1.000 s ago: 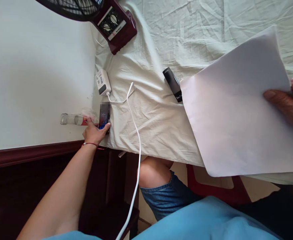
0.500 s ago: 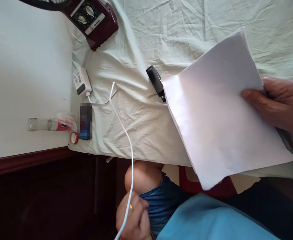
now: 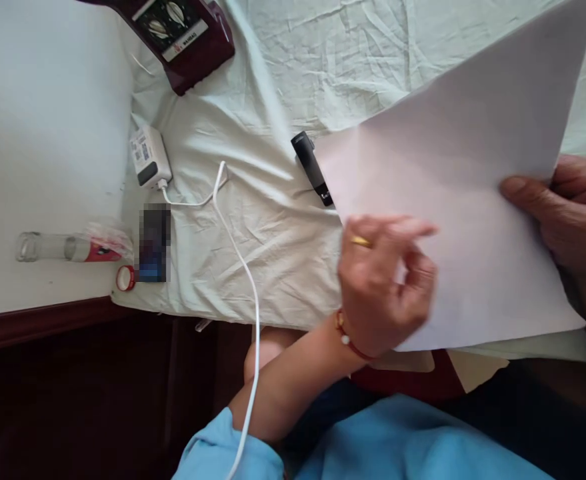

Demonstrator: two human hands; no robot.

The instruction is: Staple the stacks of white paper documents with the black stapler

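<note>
The left hand (image 3: 383,287), blurry and half curled, is at the paper's (image 3: 453,173) lower left edge; I cannot tell if it pinches it. Another person's hand (image 3: 563,213) pinches the right edge.

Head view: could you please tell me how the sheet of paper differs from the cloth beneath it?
The sheet of paper is smooth; the cloth is creased all over. The paper is white and gripped at its right edge by another person's hand; the cloth is pale green and lies spread out. Both are plain and unprinted.
</note>
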